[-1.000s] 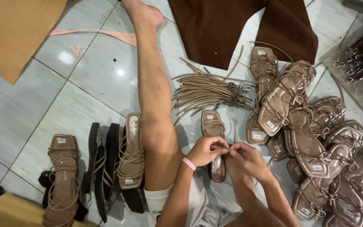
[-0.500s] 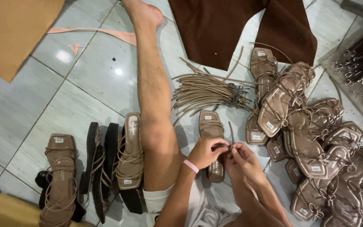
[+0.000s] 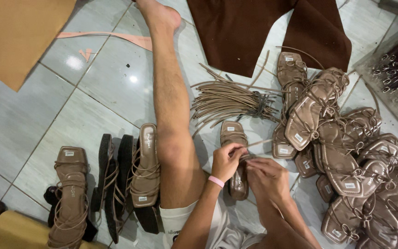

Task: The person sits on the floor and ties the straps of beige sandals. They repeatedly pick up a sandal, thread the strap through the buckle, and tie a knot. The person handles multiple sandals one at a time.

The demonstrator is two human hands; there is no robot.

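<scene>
Both hands meet over a tan sandal [image 3: 234, 159] lying on the floor [image 3: 93, 92] just beside the bare leg [image 3: 171, 115]. The left hand [image 3: 226, 161] has its grip pinched on a thin strap [image 3: 259, 143] at the sandal's middle; the right hand [image 3: 267, 177] has its fingers closed on the same strap. A bundle of cords [image 3: 229, 99] lies just beyond the sandal, with a heap of sandals [image 3: 342, 157] to its right.

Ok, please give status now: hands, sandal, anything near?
Left hand and right hand both pinching a cord at the sandal. Sandal flat on floor. Cord bundle beyond it, sandal pile to the right.
</scene>
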